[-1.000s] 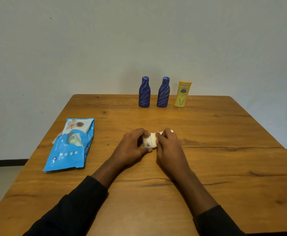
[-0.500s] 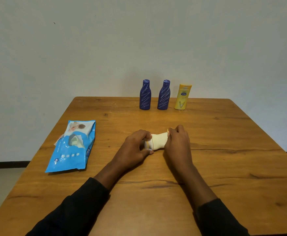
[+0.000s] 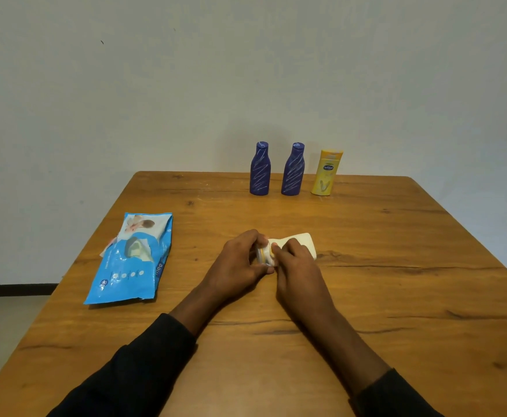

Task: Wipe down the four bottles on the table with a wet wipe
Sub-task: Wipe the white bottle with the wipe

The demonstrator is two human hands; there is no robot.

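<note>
Your counter (image 3: pixel 396 296) layout
At its far edge the left bottle (image 3: pixel 259 173), middle bottle (image 3: pixel 292 173) and right bottle (image 3: pixel 326 176) stood in a row. The wipes pack (image 3: pixel 132 260) lay at your left. The fourth bottle (image 3: pixel 302 240) lay sideways between your left hand (image 3: pixel 240 261) and right hand (image 3: pixel 296 266).

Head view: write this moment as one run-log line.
left hand grips cream bottle cap end | right hand curled over its body | bottle lying sideways | blue bottles, yellow bottle upright behind

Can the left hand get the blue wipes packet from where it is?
Probably yes, but it is busy: the left hand grips the cap end of the cream bottle. The blue wipes packet lies to its left on the table, with only bare wood between them.
</note>
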